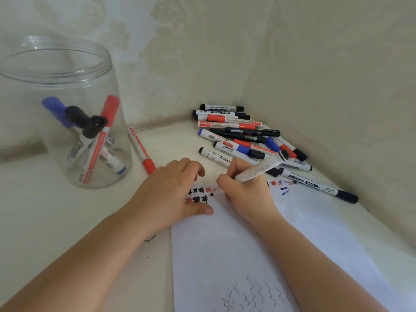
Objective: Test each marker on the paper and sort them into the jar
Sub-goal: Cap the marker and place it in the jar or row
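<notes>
Most print on markers blurred, unreadable.

- "MARKER" partly made out on white barrel of red-capped marker (108,140) inside clear plastic jar (67,70).
- Chinese characters seen on long white black-capped marker (315,183) at near edge of pile; not legible enough to transcribe.
- Barcode stripes seen on white blue-ended marker (227,147) in pile; digits too small.
- Small black and red character-like marks (198,195) and black wavy lines (252,293) noted on white paper sheet (225,244); no word readable.

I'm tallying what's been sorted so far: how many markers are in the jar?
4, all leaning inside the clear jar: a blue-capped marker at left, two black-capped markers in the middle, and a red marker at right. Others may be hidden.
</notes>
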Demonstrator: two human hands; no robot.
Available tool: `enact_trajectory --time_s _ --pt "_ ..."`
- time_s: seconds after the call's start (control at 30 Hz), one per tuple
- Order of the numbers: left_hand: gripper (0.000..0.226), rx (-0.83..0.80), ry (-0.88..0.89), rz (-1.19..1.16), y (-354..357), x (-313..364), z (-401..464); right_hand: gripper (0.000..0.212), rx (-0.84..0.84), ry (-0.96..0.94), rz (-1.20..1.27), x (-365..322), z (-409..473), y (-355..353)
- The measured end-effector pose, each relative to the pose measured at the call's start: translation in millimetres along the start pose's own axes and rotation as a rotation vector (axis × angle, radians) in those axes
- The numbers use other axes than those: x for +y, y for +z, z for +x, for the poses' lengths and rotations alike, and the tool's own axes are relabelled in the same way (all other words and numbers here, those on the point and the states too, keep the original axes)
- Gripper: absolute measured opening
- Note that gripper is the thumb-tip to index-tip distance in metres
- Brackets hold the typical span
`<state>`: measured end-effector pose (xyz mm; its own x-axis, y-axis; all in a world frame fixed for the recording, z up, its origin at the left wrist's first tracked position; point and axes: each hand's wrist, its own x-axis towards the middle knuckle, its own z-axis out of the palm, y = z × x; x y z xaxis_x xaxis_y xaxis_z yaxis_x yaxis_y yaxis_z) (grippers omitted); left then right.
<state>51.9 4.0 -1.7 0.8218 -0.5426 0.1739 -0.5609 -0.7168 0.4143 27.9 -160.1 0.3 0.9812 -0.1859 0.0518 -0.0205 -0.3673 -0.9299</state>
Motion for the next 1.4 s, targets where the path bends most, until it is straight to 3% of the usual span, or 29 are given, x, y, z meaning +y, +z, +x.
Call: enact_trajectory --time_s 0.33,1.13,1.2,1.3,1.4 --pt "0.063 -0.009 0.025 0.092 -1 2 1 0.027 -0.011 -0.094 -0.054 1 -1 3" --pt "0.065 -0.027 -0.003 0.083 -3 4 1 0.03 -0.05 -0.079 -0.035 3 -1 -1" --pt "0.065 -0.01 -0.008 0.062 -4 5 -2 0.028 0.021 -0.057 0.035 4 1 -5" --pt "0.048 0.066 0.007 -0.038 -3 5 -6 0.029 0.119 0.008 0.393 5 4 -17" --pt "0.057 0.107 -0.025 -0.206 -4 7 -7 0.026 0.067 -0.001 0.534 0 3 -23"
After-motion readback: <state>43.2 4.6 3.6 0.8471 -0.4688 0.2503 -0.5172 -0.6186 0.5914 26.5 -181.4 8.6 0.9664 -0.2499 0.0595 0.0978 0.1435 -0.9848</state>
